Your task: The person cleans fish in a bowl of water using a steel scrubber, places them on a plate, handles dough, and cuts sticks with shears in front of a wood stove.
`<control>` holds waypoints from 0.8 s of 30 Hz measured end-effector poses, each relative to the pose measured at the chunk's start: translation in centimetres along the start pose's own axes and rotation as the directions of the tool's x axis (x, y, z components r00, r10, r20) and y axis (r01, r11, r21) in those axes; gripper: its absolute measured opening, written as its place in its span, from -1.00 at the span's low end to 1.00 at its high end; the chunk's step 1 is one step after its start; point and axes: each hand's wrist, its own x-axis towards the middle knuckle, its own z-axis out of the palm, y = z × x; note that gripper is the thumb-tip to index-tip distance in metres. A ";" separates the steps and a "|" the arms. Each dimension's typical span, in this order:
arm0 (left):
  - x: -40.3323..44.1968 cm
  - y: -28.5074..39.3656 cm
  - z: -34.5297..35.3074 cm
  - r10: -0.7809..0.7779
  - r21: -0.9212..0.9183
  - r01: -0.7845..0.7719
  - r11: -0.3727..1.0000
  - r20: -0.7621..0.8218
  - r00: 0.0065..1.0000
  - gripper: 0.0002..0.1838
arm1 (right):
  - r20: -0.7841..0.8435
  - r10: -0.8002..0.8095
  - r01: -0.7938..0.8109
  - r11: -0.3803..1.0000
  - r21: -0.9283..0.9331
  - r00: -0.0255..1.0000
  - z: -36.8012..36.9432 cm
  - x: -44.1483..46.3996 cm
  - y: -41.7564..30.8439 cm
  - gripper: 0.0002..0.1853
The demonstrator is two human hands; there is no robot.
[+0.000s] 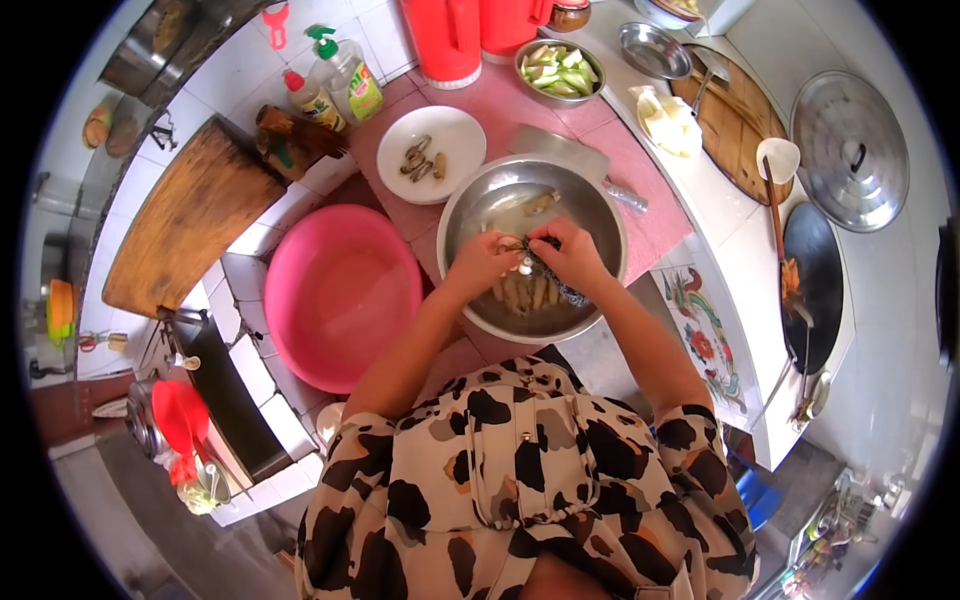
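Note:
My left hand (pixel 483 265) and my right hand (pixel 570 257) meet over a large metal basin (pixel 455 215), fingers pinched together on a small dark-and-white piece (pixel 525 264). Its kind is hard to make out. Under my right hand hangs a dark grey, mesh-like clump (pixel 572 296); whether that hand holds it too, I cannot tell. Cloudy water and several long yellowish-brown pieces (pixel 520 296) lie in the basin. Beside it, a white plate (pixel 462 125) bears several small brownish-grey pieces (pixel 420 160). A cleaver (pixel 560 150) lies behind the basin, its handle pointing right.
A pink tub (pixel 290 290) stands left of the basin. Behind are a bowl of cut green vegetables (pixel 560 72), red jugs (pixel 442 40) and a pump bottle (pixel 350 80). On the right counter are a lid (pixel 850 150) and a wok (pixel 812 255). A wooden board (pixel 190 220) leans left.

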 end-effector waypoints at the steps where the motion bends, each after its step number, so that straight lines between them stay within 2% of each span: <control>1: -0.1 0.0 -0.2 -0.037 -0.043 0.036 0.998 -0.022 0.999 -0.72 | -0.011 0.045 -0.045 0.999 0.017 0.999 0.0 0.2 0.2 -0.86; 3: 0.1 -0.6 -0.4 -0.113 -0.133 0.105 0.986 -0.059 0.992 -0.74 | -0.029 0.139 -0.137 0.989 0.052 0.990 0.2 0.5 1.7 -0.85; 6: 2.1 -3.8 0.5 -0.181 -0.562 0.115 0.819 -0.062 0.982 -0.77 | -0.093 -0.130 0.090 0.932 -0.351 0.987 0.7 1.6 6.2 -0.83; 9: 2.8 -4.1 1.6 -0.252 -0.618 0.142 0.774 -0.095 0.963 -0.73 | 0.081 -0.107 0.134 0.840 -0.526 0.991 2.1 0.6 7.7 -0.81; 12: 2.9 -4.5 2.5 -0.328 -0.656 0.182 0.732 -0.105 0.939 -0.66 | -0.034 0.028 -0.033 0.985 -0.169 0.999 0.7 0.9 6.8 -0.84; 15: 2.9 -3.5 4.5 -0.425 -0.661 0.164 0.732 -0.256 0.868 -0.66 | -0.105 -0.161 0.168 0.984 0.065 0.981 0.0 0.2 2.4 -0.87; 18: 3.1 -3.1 6.3 -0.315 -0.550 0.072 0.832 -0.361 0.878 -0.62 | -0.036 -0.337 0.338 0.941 0.027 0.941 1.1 0.2 2.5 -0.89; 19: 2.9 -2.8 6.7 -0.311 -0.511 0.094 0.855 -0.359 0.880 -0.61 | -0.093 -0.346 0.348 0.937 0.004 0.933 1.2 1.0 3.2 -0.90; 21: 2.3 -2.5 7.0 -0.308 -0.426 0.139 0.894 -0.358 0.882 -0.60 | -0.062 -0.328 0.327 0.945 -0.015 0.943 0.5 2.3 3.8 -0.90; 22: 2.1 -2.8 6.9 -0.292 -0.427 0.127 0.895 -0.347 0.891 -0.63 | -0.049 -0.315 0.314 0.949 -0.024 0.948 0.0 2.5 3.8 -0.90; 24: 2.4 -3.0 6.4 -0.248 -0.435 0.088 0.896 -0.325 0.912 -0.67 | -0.133 -0.289 0.285 0.957 -0.052 0.948 -1.2 2.8 3.7 -0.90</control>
